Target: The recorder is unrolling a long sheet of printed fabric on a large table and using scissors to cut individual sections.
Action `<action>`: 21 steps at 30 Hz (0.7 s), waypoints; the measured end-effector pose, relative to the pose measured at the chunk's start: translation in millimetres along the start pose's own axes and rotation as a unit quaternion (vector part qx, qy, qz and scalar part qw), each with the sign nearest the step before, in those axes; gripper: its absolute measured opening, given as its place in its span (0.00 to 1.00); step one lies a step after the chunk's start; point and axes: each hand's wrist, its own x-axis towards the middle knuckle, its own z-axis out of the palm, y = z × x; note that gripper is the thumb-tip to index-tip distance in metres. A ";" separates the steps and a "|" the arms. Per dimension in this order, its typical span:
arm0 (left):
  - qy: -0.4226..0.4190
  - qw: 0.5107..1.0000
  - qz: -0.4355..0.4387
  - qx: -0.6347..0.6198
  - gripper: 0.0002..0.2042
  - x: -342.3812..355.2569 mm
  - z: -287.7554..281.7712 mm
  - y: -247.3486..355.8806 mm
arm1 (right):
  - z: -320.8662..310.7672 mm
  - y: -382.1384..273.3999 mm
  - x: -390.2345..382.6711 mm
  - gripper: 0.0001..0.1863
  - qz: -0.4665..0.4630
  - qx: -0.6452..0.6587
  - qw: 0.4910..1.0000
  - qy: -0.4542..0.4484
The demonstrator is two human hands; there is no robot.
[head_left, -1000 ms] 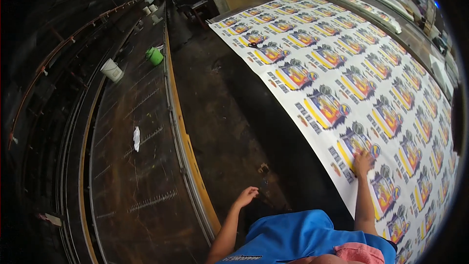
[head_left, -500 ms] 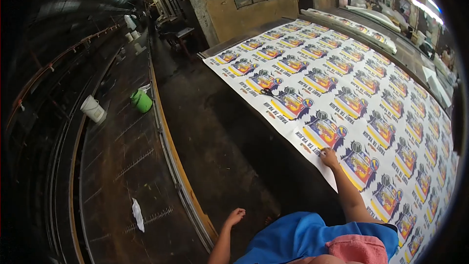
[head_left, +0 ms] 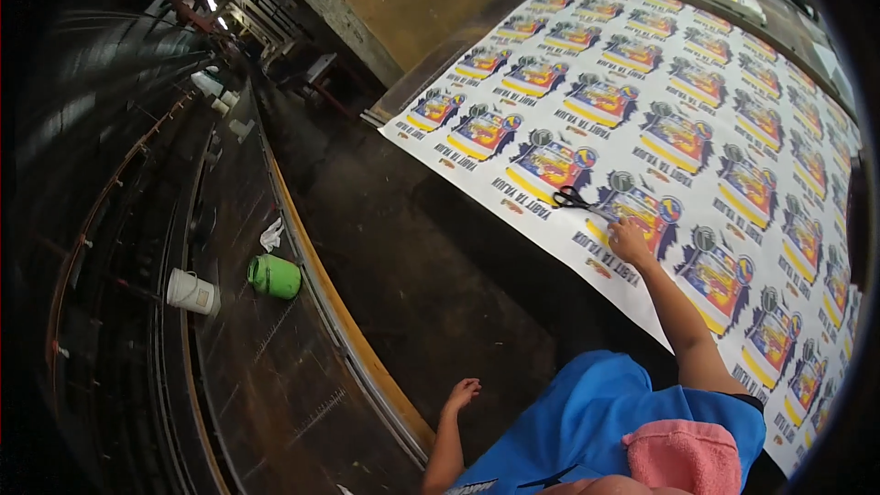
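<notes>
A white sheet [head_left: 513,185] printed with rows of colourful pictures covers the long table on my right. Black-handled scissors [head_left: 570,198] lie on it near its left edge, blades pointing toward my right hand [head_left: 629,240]. That hand is low over the sheet, fingers reaching to the blade tips. Whether they touch the blades I cannot tell. My left hand [head_left: 465,393] hangs over the dark gap between the tables, its fingers loosely bent and apart, with nothing in them.
Along my left runs another long dark table [head_left: 302,348] with a yellowish edge rail [head_left: 316,275]. On it stand a green bucket [head_left: 274,276], a white bucket [head_left: 192,292] and a crumpled white cloth [head_left: 271,235]. A tan wall [head_left: 385,9] rises beyond the gap.
My right hand has left the sheet's near left edge and moved forward to the scissors' blades. The view has shifted and tilted. My left hand still hangs over the gap.
</notes>
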 end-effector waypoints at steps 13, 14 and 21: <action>0.013 0.984 -0.126 -0.124 0.18 78.2 -159.2 20.8 | 124.3 -232.3 342.1 0.33 -0.068 0.028 0.988 -0.138; 0.019 0.980 -0.139 -0.144 0.19 97.7 -170.8 25.0 | 134.1 -244.3 360.5 0.32 -0.058 0.020 0.988 -0.144; 0.015 0.961 -0.088 -0.261 0.18 233.8 -289.3 87.6 | 179.3 -291.1 416.6 0.27 0.044 -0.007 0.995 -0.085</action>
